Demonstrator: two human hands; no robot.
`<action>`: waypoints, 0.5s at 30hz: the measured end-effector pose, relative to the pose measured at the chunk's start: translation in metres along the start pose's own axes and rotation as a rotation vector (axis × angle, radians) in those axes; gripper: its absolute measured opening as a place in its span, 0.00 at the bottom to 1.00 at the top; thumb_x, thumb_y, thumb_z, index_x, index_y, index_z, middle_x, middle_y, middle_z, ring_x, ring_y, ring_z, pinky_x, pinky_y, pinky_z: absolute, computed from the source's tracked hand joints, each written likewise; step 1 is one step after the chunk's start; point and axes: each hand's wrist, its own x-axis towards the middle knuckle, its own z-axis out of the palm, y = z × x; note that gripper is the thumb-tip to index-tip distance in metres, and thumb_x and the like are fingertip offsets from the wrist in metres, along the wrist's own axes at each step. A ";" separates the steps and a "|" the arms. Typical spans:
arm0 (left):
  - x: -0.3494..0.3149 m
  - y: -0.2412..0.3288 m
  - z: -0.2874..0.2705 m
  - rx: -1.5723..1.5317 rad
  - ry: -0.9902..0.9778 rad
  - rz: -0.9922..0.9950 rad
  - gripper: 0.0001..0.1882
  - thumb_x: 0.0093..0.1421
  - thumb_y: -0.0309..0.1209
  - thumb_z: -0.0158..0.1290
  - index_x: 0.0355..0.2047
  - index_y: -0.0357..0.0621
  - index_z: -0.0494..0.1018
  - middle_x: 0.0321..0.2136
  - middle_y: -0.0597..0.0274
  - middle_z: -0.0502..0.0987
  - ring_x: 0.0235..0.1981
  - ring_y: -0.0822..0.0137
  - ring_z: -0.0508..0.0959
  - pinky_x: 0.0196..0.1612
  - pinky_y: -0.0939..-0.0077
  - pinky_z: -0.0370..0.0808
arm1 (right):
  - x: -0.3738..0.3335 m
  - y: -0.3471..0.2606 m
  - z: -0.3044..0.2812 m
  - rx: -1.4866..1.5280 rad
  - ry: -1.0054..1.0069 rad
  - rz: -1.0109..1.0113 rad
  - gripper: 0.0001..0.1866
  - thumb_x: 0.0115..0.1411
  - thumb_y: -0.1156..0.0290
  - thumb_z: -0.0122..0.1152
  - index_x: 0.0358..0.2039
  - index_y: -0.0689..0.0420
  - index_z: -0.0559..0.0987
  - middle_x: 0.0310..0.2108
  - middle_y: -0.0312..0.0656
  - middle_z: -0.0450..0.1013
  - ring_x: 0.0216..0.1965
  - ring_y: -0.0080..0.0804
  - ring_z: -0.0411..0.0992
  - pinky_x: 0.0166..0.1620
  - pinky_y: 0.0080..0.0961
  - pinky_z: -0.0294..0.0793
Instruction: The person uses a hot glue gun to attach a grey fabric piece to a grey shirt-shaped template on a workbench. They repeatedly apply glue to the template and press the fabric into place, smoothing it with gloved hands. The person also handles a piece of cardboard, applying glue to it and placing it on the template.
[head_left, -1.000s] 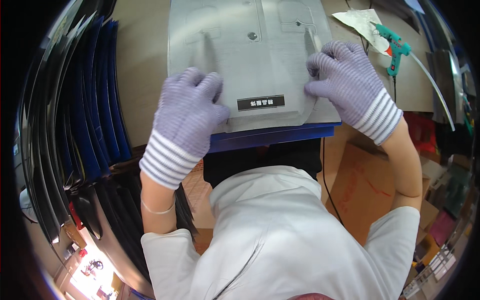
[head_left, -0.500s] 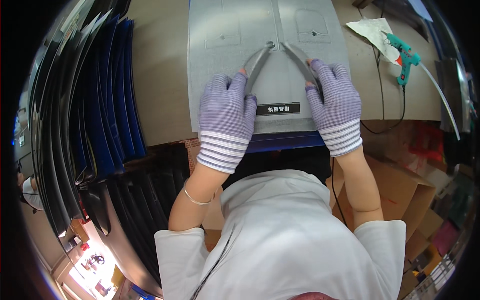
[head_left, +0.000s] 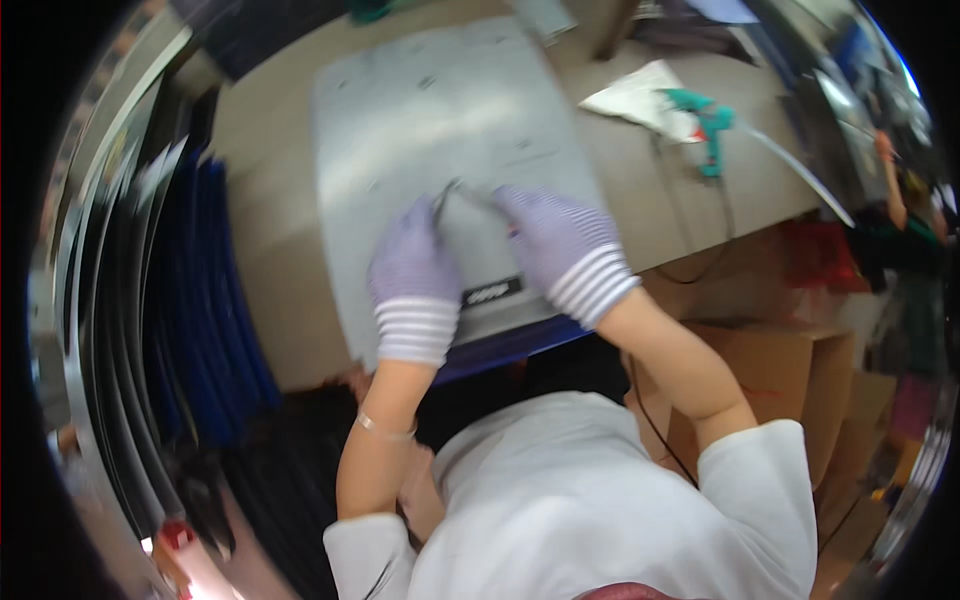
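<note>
A large grey flat panel (head_left: 400, 130) with rounded far corners and small pocket-like markings lies tilted on the table. A dark label (head_left: 492, 292) sits near its front edge, and a blue layer (head_left: 510, 345) shows beneath. Both hands wear purple-and-white striped gloves with bare fingertips. My left hand (head_left: 415, 265) is closed round one end of a grey strap (head_left: 478, 197). Across from it, my right hand (head_left: 560, 235) is closed on the other side of the strap. The strap forms a peak at the panel's middle; blur hides how it is fixed there.
A green glue gun (head_left: 712, 130) with a white glue stick and cable rests by a white sheet (head_left: 640, 90) at the right. Upright blue and black panels (head_left: 200, 300) stand along the left. Cardboard boxes (head_left: 770, 370) are below right. Another person (head_left: 900, 210) is at far right.
The view has swung, so the panel appears tilted and lower left. My hands have come closer together, still holding the strap. The picture is now blurred.
</note>
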 end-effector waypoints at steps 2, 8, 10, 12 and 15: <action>0.001 -0.005 -0.002 -0.058 -0.078 0.035 0.16 0.52 0.18 0.49 0.43 0.40 0.70 0.38 0.44 0.75 0.40 0.42 0.75 0.44 0.55 0.73 | 0.008 -0.006 -0.006 -0.012 -0.088 -0.015 0.14 0.58 0.68 0.54 0.46 0.52 0.73 0.36 0.48 0.76 0.35 0.48 0.76 0.39 0.42 0.76; -0.009 -0.006 -0.010 -0.113 -0.225 -0.048 0.14 0.55 0.26 0.54 0.43 0.40 0.72 0.37 0.46 0.75 0.38 0.45 0.76 0.41 0.56 0.74 | -0.023 0.028 -0.011 0.411 0.045 -0.100 0.14 0.59 0.65 0.57 0.44 0.55 0.74 0.32 0.47 0.77 0.33 0.46 0.77 0.38 0.38 0.77; -0.025 -0.019 -0.020 -0.190 -0.119 -0.039 0.16 0.56 0.28 0.55 0.46 0.39 0.73 0.36 0.48 0.75 0.36 0.48 0.77 0.41 0.59 0.74 | -0.044 0.060 -0.046 0.721 0.128 0.024 0.10 0.58 0.68 0.60 0.38 0.57 0.77 0.31 0.46 0.78 0.34 0.44 0.78 0.39 0.33 0.78; -0.031 -0.026 -0.023 -0.253 -0.032 -0.047 0.18 0.57 0.30 0.56 0.48 0.37 0.73 0.36 0.50 0.75 0.35 0.51 0.76 0.41 0.62 0.74 | -0.055 0.130 -0.076 0.210 0.524 0.174 0.06 0.58 0.70 0.62 0.35 0.58 0.79 0.28 0.42 0.77 0.28 0.36 0.77 0.33 0.26 0.77; -0.032 -0.035 -0.023 -0.301 0.079 -0.013 0.21 0.59 0.32 0.55 0.51 0.35 0.73 0.36 0.52 0.75 0.36 0.55 0.76 0.43 0.65 0.73 | -0.054 0.231 -0.106 -0.145 0.577 0.298 0.18 0.54 0.61 0.69 0.41 0.59 0.79 0.28 0.42 0.75 0.26 0.28 0.73 0.31 0.24 0.76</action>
